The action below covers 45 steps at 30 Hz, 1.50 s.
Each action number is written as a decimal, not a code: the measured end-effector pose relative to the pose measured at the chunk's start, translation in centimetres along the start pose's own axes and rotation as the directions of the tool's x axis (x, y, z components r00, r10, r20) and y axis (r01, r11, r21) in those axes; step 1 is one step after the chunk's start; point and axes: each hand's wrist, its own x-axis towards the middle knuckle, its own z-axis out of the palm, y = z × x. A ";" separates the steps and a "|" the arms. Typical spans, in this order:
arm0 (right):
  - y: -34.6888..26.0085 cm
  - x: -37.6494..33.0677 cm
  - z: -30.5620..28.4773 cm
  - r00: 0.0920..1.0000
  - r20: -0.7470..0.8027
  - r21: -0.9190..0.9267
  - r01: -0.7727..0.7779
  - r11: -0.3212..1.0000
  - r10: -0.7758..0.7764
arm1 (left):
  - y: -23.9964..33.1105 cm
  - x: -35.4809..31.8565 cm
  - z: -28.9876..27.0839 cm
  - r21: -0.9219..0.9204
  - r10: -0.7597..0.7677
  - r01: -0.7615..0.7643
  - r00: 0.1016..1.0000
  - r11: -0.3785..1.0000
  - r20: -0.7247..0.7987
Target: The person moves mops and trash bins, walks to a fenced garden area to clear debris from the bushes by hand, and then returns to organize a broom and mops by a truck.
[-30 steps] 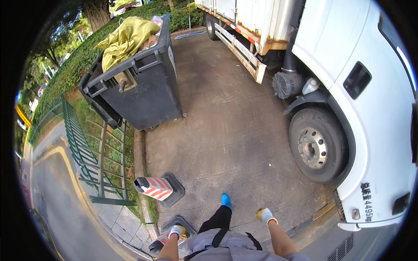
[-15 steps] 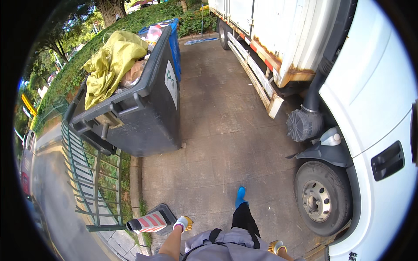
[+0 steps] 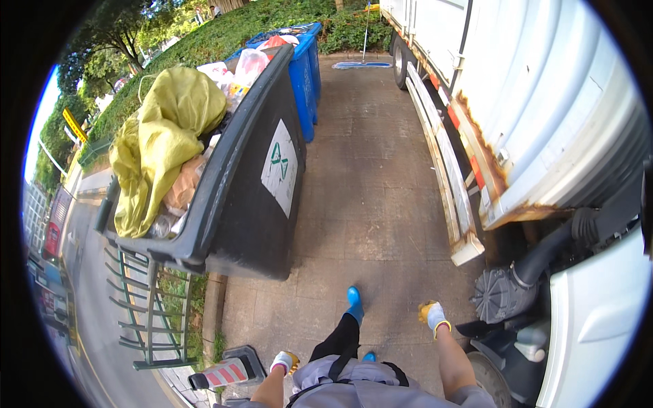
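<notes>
Closer now: black wheeled bin point(image 3: 245, 183) looms ahead-left of both gloved hands, left hand point(image 3: 284, 360), right hand point(image 3: 433, 315); fingers loosely curled, holding nothing. Approach step, I'd say; next needs reaching the bin's rim.

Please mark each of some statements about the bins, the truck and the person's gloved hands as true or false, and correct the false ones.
1. The black bin is full, with a yellow-green bag on top. True.
2. The right hand grips the bin's rim. False: it hangs free beside the white truck, touching nothing.
3. A blue bin stands behind the black one. True.
4. The left hand holds a bag. False: it is empty, near a red-and-white striped post.
5. Both hands are bare. False: both wear gloves.
</notes>
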 end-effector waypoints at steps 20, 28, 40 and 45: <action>-29.5 30.0 -6.8 0.779 0.563 -0.812 0.583 0.011 0.275 | 62.2 -7.7 -33.6 0.050 0.287 -0.284 0.954 0.958 -0.085; -57.8 51.3 -10.2 0.741 0.650 -0.719 0.672 -0.179 0.171 | 74.3 -2.5 -45.4 0.077 0.270 -0.266 0.962 0.961 -0.047; -92.6 82.2 -9.0 0.967 -0.036 -0.610 0.180 0.771 -0.254 | 104.6 -1.3 -65.1 -0.186 0.185 -0.187 0.982 0.965 -0.030; -95.8 82.3 -11.8 0.780 0.623 -0.777 0.626 -0.065 0.061 | 119.6 -4.0 -78.3 0.162 0.300 -0.279 0.945 0.947 -0.129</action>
